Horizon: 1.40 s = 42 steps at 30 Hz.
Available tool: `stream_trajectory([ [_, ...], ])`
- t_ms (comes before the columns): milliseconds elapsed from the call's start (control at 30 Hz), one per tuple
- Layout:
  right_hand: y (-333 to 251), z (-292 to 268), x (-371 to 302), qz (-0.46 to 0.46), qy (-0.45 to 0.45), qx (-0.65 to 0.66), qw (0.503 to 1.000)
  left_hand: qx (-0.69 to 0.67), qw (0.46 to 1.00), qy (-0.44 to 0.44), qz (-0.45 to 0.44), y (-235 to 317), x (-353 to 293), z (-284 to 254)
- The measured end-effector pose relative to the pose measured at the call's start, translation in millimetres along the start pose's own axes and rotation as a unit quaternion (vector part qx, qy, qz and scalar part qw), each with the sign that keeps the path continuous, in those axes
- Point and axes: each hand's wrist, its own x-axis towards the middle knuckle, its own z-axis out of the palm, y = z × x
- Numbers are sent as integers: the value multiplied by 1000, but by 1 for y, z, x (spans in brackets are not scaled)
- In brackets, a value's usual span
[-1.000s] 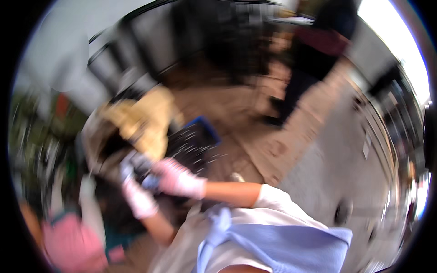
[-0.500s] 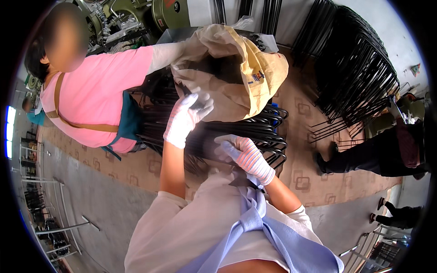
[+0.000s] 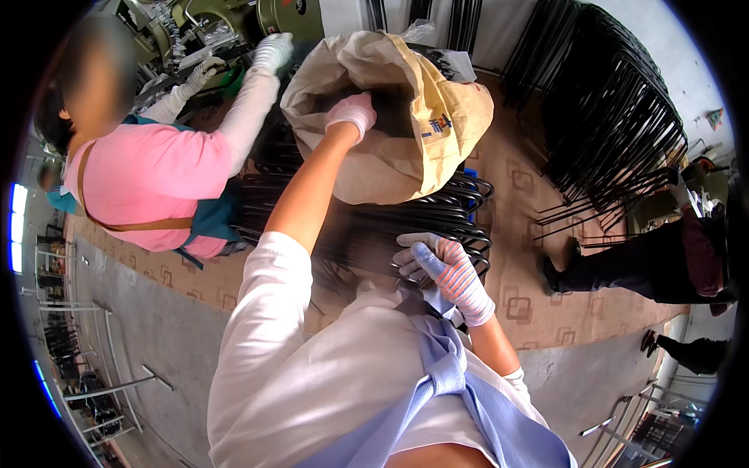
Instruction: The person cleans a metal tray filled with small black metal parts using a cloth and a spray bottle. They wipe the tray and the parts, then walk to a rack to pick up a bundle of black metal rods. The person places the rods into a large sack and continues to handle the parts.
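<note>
A large tan woven sack [image 3: 460, 117] stands with its mouth gaping and its rim folded outward. My left hand [image 3: 355, 113], in a pale glove, reaches over the near rim into it; the fingers are hidden in the dark inside. Below the sack lies a stack of bent black metal tubes [image 3: 367, 210]. Over the near right part of this stack is my right hand [image 3: 441, 269], in a striped glove, with loosely bent fingers apart and nothing visible in them.
At left a co-worker in a pink shirt [image 3: 156, 171] stands close to the stack, arms toward a green machine [image 3: 289, 19]. Many black tube frames [image 3: 616, 101] lean at the far right. Another person's dark-trousered leg [image 3: 616, 261] is at right, on patterned brown flooring [image 3: 523, 304].
My left hand has gone from above the tubes forward into the sack. The co-worker's arm has left the sack and swung toward the machine. My right hand has shifted slightly right.
</note>
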Motion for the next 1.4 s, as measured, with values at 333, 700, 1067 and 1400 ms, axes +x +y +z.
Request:
stream_trajectory([
  [333, -6, 6, -10, 4, -4, -13, 1000, -23, 987, -50, 148, 21, 37, 37],
  [700, -6, 6, -17, 20, -3, -8, 1000, -126, 989, -29, 77, 39, 41, 54],
  [1067, 0, 14, -7, 17, -57, -17, 998, -674, 732, -6, 100, -42, 20, 15],
  [1400, -27, 22, 30, -134, 57, 15, 989, -800, 575, -56, 165, -53, -118, -14],
])
